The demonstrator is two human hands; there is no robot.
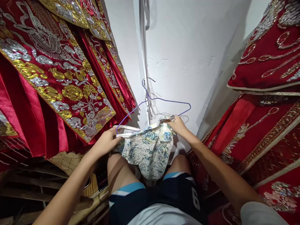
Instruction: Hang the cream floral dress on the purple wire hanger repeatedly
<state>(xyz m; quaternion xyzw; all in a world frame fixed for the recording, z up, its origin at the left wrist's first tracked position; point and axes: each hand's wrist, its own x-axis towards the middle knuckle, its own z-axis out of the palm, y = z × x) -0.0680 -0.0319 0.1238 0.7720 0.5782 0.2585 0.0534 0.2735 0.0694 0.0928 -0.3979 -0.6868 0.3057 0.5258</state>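
A pale patterned garment (150, 150) with blue, green and yellow print hangs between my two hands above my knees. My left hand (109, 140) is closed on the left end of its white-trimmed edge. At the right end of that edge, my right hand (177, 124) pinches the fabric. A purple wire hanger (168, 100) rises from the garment, its hook pointing up. The hanger's left corner dips inside the opening by my left hand, while its right corner stands out above my right hand. The hanger's bottom bar is hidden by the cloth.
Red embroidered garments (70, 84) with gold and silver sequins hang on the left. More red beaded clothing (264, 125) hangs close on the right. Ahead stands a white wall (187, 40) with a vertical strip. Wooden slats (96, 200) and a dark phone-like object (102, 179) lie lower left.
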